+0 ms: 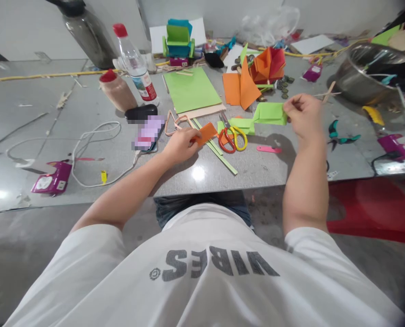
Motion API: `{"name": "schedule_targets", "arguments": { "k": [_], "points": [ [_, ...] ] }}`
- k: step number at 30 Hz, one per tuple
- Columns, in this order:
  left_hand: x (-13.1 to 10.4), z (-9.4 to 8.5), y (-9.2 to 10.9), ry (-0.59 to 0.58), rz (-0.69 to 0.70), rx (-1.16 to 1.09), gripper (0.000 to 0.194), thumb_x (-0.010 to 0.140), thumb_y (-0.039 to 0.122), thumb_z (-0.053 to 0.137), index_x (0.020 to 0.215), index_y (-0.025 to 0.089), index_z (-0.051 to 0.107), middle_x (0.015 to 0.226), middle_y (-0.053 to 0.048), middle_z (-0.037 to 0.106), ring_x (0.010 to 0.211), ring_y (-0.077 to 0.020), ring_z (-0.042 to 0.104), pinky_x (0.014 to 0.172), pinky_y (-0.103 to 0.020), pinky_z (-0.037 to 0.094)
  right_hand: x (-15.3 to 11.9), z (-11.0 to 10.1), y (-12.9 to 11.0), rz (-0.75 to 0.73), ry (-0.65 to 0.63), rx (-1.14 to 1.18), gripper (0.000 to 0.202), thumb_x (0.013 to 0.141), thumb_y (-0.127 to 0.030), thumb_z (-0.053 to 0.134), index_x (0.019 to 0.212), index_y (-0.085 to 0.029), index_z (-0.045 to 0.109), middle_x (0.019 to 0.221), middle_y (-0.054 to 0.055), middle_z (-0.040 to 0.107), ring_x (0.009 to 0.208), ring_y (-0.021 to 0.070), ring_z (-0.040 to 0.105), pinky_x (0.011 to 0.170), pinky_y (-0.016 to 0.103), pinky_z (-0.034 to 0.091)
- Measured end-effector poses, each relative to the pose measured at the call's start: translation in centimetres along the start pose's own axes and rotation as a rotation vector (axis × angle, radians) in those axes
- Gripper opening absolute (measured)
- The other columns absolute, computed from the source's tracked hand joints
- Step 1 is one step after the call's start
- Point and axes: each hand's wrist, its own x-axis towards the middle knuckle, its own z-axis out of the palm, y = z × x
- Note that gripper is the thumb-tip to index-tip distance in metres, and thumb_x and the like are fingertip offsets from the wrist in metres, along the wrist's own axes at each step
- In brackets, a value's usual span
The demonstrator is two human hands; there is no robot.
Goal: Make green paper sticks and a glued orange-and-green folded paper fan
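Observation:
Near the table's front, my left hand is closed on a small orange paper piece, beside thin green strips. My right hand pinches the right end of a folded green paper piece, raised a little off the table. Between my hands lie scissors with one red and one yellow handle, partly over more green paper. A pink cutter rests to their right. Behind them are a green sheet and folded orange paper.
Left of my left hand are a phone, a plastic bottle, a red-capped glue bottle and a looping white cable. At the right stand a metal bowl and teal-handled pliers. A green and teal paper chair stands behind.

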Motion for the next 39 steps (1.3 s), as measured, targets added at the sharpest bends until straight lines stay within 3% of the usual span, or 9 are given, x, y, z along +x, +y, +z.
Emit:
{"name": "schedule_targets", "arguments": {
  "k": [6, 10, 15, 18, 21, 27, 33, 36, 39],
  "points": [
    [-0.7, 0.6, 1.0, 0.139, -0.043, -0.382, 0.031, 0.094, 0.038, 0.079, 0.119, 0.021, 0.077, 0.124, -0.012, 0.086, 0.104, -0.0249, 0.080, 0.087, -0.037, 0.065, -4.7, 7.0, -3.9, -0.240, -0.400, 0.161, 0.047, 0.095, -0.058, 0.099, 0.089, -0.026, 0.065, 0.078, -0.001, 0.062, 0.069, 0.0156, 0.052, 0.067, 0.033, 0.045],
    [-0.9, 1.1, 1.5, 0.159, -0.052, -0.554, 0.057, 0.091, 0.062, 0.090, 0.126, 0.021, 0.073, 0.131, -0.015, 0.083, 0.110, -0.0256, 0.081, 0.079, -0.032, 0.064, -7.3, 10.3, -6.5, -0.371, -0.543, 0.135, 0.041, 0.098, -0.061, 0.092, 0.095, -0.027, 0.071, 0.081, 0.002, 0.067, 0.070, 0.0177, 0.055, 0.064, 0.035, 0.045],
    [-0.7, 2.0, 1.6, 0.270, -0.133, -0.585, 0.056, 0.088, 0.049, 0.092, 0.132, 0.023, 0.070, 0.129, -0.012, 0.082, 0.102, -0.0227, 0.081, 0.077, -0.031, 0.062, -8.0, 13.0, -7.2, -0.394, -0.580, 0.186, 0.042, 0.098, -0.065, 0.090, 0.094, -0.026, 0.073, 0.083, 0.003, 0.070, 0.071, 0.0183, 0.057, 0.066, 0.037, 0.049],
    [-0.6, 2.3, 1.4, 0.265, -0.141, -0.623, 0.053, 0.086, 0.040, 0.089, 0.133, 0.024, 0.070, 0.128, -0.010, 0.082, 0.091, -0.0191, 0.078, 0.076, -0.032, 0.061, -7.8, 14.2, -6.0, -0.397, -0.413, 0.234, 0.051, 0.096, -0.075, 0.089, 0.091, -0.027, 0.072, 0.087, 0.004, 0.067, 0.072, 0.0176, 0.055, 0.067, 0.038, 0.050],
    [-0.7, 2.4, 1.3, 0.245, -0.126, -0.686, 0.052, 0.083, 0.033, 0.088, 0.132, 0.024, 0.071, 0.130, -0.010, 0.082, 0.095, -0.0194, 0.079, 0.079, -0.032, 0.062, -7.6, 14.8, -4.9, -0.273, -0.261, 0.335, 0.062, 0.084, -0.081, 0.097, 0.110, -0.031, 0.071, 0.101, 0.004, 0.068, 0.074, 0.0167, 0.057, 0.063, 0.036, 0.052],
    [-0.9, 2.1, 1.2, 0.144, -0.041, -0.771, 0.057, 0.079, 0.020, 0.084, 0.135, 0.024, 0.072, 0.127, -0.008, 0.083, 0.103, -0.0192, 0.080, 0.084, -0.030, 0.062, -6.8, 14.3, -4.5, -0.057, -0.453, 0.415, 0.054, 0.079, -0.064, 0.104, 0.101, -0.025, 0.074, 0.092, 0.006, 0.075, 0.071, 0.0186, 0.068, 0.062, 0.037, 0.062],
    [-0.1, 1.3, 0.8, 0.240, -0.117, -0.761, 0.035, 0.074, 0.013, 0.077, 0.106, 0.024, 0.075, 0.090, 0.000, 0.076, 0.071, -0.0118, 0.062, 0.064, -0.025, 0.044, -3.7, 12.9, -3.1, 0.019, -0.105, 0.550, 0.049, 0.082, -0.063, 0.104, 0.093, -0.027, 0.073, 0.086, -0.001, 0.072, 0.063, 0.0121, 0.065, 0.054, 0.027, 0.055],
    [0.2, 1.1, 0.6, 0.316, -0.228, -0.654, 0.012, 0.073, 0.015, 0.075, 0.084, 0.021, 0.077, 0.079, 0.000, 0.071, 0.064, -0.0101, 0.051, 0.060, -0.026, 0.038, -3.9, 12.7, -3.2, 0.035, -0.190, 0.619, 0.059, 0.071, -0.070, 0.107, 0.097, -0.028, 0.074, 0.082, -0.003, 0.070, 0.059, 0.0118, 0.059, 0.052, 0.028, 0.051],
    [0.3, 1.1, 0.6, 0.249, -0.356, -0.800, 0.012, 0.082, 0.029, 0.079, 0.088, 0.020, 0.082, 0.085, -0.004, 0.077, 0.072, -0.0141, 0.063, 0.066, -0.028, 0.051, -6.0, 13.4, -4.3, 0.001, -0.351, 0.581, 0.058, 0.067, -0.064, 0.109, 0.102, -0.028, 0.079, 0.082, -0.002, 0.075, 0.059, 0.0129, 0.058, 0.054, 0.031, 0.053]
  ]
}}
